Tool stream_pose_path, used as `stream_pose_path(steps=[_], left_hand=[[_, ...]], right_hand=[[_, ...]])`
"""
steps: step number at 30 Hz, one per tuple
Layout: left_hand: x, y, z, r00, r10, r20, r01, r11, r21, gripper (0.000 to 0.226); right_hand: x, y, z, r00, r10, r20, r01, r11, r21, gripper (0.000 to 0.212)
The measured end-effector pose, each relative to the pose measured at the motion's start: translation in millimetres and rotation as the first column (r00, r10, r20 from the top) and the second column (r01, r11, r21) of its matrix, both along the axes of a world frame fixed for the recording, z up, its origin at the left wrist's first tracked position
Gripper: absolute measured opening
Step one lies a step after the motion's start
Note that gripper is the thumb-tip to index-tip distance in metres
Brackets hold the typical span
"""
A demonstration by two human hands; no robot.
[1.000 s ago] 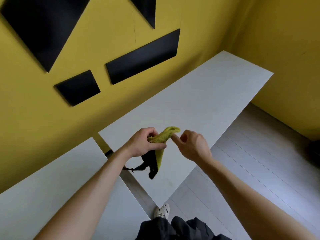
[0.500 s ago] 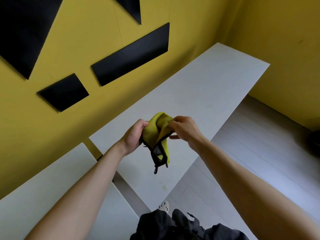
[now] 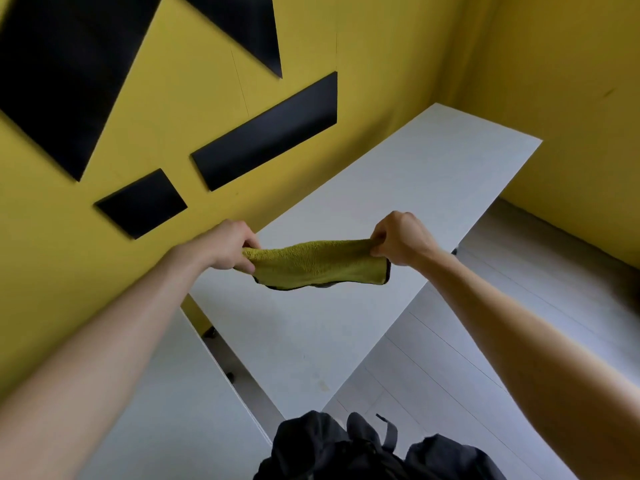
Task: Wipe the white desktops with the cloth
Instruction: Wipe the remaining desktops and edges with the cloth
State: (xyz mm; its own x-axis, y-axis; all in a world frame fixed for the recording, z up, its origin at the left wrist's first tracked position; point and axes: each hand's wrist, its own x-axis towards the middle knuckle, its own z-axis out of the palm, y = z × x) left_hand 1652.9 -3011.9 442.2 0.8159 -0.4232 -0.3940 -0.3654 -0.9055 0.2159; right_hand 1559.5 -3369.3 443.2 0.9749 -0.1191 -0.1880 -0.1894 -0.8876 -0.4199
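Note:
A yellow-green cloth (image 3: 313,263) with a dark edge is stretched flat in the air between my two hands. My left hand (image 3: 227,245) grips its left end and my right hand (image 3: 398,239) grips its right end. The cloth hangs above the long white desktop (image 3: 398,188), which runs from the near centre to the far right corner. A second white desktop (image 3: 166,403) lies at the lower left, under my left forearm.
Yellow walls close in the left and far right sides, with black panels (image 3: 266,133) on the left wall. A narrow gap (image 3: 221,358) separates the two desktops. Pale floor (image 3: 485,323) lies to the right. Dark clothing (image 3: 346,452) fills the bottom centre.
The cloth was bunched between my hands close together. My hands have moved apart and pulled it out flat and wide.

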Motion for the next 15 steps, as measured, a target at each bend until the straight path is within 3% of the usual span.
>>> stream_pose_path(steps=[3,5,7,10,12,15], left_hand=[[-1,5,10,0.999,0.035,0.025,-0.034,0.999,-0.024,0.019],[-2,10,14,0.993,0.114,-0.01,-0.114,0.97,-0.214,0.017],[-4,13,16,0.969,0.171,-0.176,-0.231,0.879,-0.418,0.012],[-6,13,15,0.944,0.136,-0.302,-0.278,0.82,-0.501,0.013],[-7,8,19,0.915,0.135,-0.381,-0.351,0.73,-0.586,0.022],[-4,-2,20,0.875,0.155,-0.459,-0.454,0.594,-0.665,0.038]], right_hand=[[-6,-15,6,0.999,0.032,-0.018,-0.031,0.997,0.07,0.021],[-10,-26,8,0.998,0.048,-0.039,-0.042,0.99,0.133,0.016],[-13,-34,5,0.992,0.089,-0.093,-0.078,0.99,0.115,0.018],[-22,-42,-5,0.98,0.105,-0.17,-0.079,0.985,0.151,0.017],[-28,-41,-7,0.988,0.046,-0.15,-0.006,0.966,0.259,0.016],[-34,-38,-4,0.993,-0.051,-0.103,0.094,0.874,0.477,0.036]])
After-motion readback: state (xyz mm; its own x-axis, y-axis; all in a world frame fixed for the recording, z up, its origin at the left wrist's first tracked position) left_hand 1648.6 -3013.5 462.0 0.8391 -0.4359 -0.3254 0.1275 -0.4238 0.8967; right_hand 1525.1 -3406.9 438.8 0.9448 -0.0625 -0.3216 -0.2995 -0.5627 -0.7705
